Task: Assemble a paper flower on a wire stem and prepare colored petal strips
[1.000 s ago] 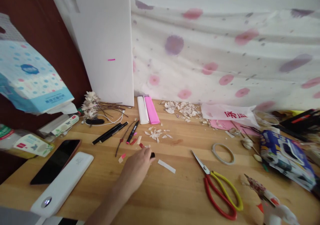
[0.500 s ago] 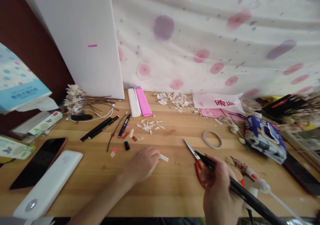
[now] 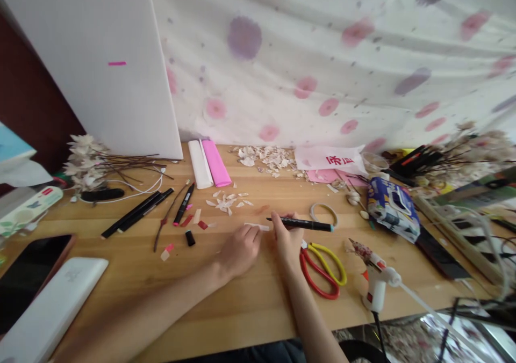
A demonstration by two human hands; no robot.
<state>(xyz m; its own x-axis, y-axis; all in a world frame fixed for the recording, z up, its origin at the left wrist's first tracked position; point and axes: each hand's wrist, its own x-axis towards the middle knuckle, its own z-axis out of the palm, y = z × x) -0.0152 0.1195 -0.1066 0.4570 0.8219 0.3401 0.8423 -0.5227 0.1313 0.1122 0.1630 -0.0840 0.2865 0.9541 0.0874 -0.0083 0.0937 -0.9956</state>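
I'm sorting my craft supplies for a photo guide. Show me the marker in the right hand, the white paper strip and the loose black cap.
Marker (image 3: 312, 224): head view, on its dark barrel.
White paper strip (image 3: 262, 227): head view, on its uncovered part.
Loose black cap (image 3: 190, 238): head view, on its side.

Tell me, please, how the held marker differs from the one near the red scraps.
The held marker is in the right hand; the lying marker rests on the table. The held marker shows a teal end, the lying marker a pink one. Both are mostly black.
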